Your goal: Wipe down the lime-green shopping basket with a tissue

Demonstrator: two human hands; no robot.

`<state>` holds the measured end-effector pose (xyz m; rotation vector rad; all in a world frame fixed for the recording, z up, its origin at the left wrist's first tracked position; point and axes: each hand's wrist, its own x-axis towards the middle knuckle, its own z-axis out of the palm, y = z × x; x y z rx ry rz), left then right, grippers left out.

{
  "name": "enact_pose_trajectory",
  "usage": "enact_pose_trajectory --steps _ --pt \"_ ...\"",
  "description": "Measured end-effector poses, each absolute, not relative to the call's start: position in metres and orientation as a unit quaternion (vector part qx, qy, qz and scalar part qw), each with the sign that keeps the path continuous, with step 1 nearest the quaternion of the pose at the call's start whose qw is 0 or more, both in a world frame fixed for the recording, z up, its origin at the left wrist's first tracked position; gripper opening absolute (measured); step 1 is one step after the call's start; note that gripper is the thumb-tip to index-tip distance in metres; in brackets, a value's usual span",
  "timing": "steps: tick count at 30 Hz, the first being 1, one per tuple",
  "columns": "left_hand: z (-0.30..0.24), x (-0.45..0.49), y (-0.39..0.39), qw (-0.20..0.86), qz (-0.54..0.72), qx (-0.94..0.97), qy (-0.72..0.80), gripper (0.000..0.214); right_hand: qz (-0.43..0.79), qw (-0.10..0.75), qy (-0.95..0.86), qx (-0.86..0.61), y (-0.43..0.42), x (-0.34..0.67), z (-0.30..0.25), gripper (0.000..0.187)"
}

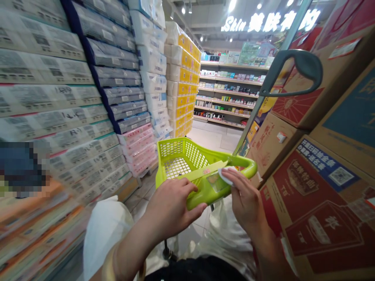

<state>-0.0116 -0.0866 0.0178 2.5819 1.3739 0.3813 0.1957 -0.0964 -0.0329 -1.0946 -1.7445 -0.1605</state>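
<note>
A lime-green shopping cart [215, 158] with a perforated basket stands right in front of me. My left hand [172, 201] is closed on the near left part of its handle [249, 168], fingers curled over the top and thumb along the near side. In my right hand [247, 201] is a folded white wipe [226, 177], perhaps tissue or cloth, pressed under the fingers against the right part of the handle. A clear label panel [216, 181] on the handle lies between my two hands. The basket's visible floor is a white grid.
Tall stacks of packaged paper goods [117, 70] rise on the left. Printed cartons [319, 203] crowd the right side. A pole with a grey loop grip [310, 70] slants up beside the cart. Stocked shelves [225, 93] stand beyond the tiled floor [216, 136].
</note>
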Motion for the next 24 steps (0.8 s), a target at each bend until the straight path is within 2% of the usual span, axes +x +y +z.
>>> enact_pose_trajectory --steps 6,12,19,24 --pt "0.017 -0.012 -0.085 0.071 0.098 0.886 0.447 0.036 0.006 0.424 -0.822 -0.379 -0.091 0.181 -0.012 0.039" --pt "0.017 -0.019 -0.084 0.078 0.085 0.892 0.437 0.043 0.021 0.396 -0.777 -0.489 -0.063 0.197 0.000 0.036" --pt "0.015 -0.027 -0.079 0.072 0.089 0.896 0.430 0.037 0.114 0.297 -0.841 -0.438 -0.052 0.183 0.016 0.033" --pt "0.016 -0.032 -0.077 0.076 0.089 0.890 0.441 0.041 0.084 0.275 -0.801 -0.525 -0.049 0.196 0.023 0.032"
